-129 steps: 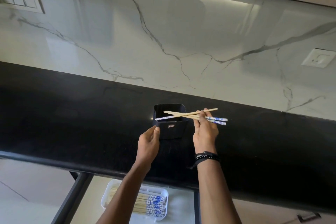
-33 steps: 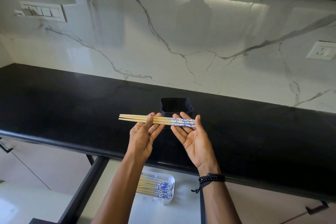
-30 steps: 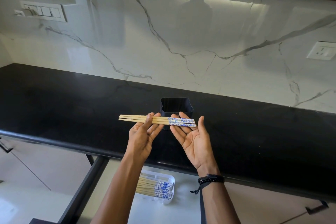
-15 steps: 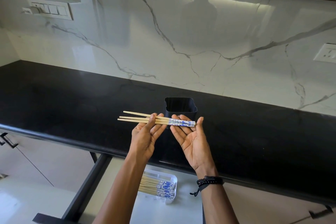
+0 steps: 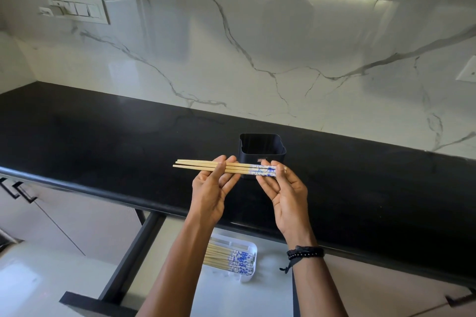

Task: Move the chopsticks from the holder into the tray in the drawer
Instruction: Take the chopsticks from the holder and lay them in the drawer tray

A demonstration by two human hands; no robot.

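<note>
A small bundle of wooden chopsticks [image 5: 237,168] with blue-and-white patterned ends lies level across both hands, just in front of the black square holder [image 5: 261,148] on the counter. My left hand [image 5: 211,190] pinches the plain wooden part with thumb on top. My right hand [image 5: 286,192] supports the patterned ends on its fingertips, palm up. The holder looks empty from this angle. Below the counter, a white tray [image 5: 248,262] in the open drawer [image 5: 128,252] holds several more chopsticks [image 5: 229,260], partly hidden by my left forearm.
The black countertop [image 5: 103,141] runs the full width, backed by a white marble wall with a switch plate [image 5: 77,11] at left and a socket [image 5: 467,71] at right. Closed cabinet doors with black handles [image 5: 15,189] sit lower left.
The chopsticks came out of the holder in my right hand, and my left hand joined to hold them level. In the last second the splayed tips have been squared together.
</note>
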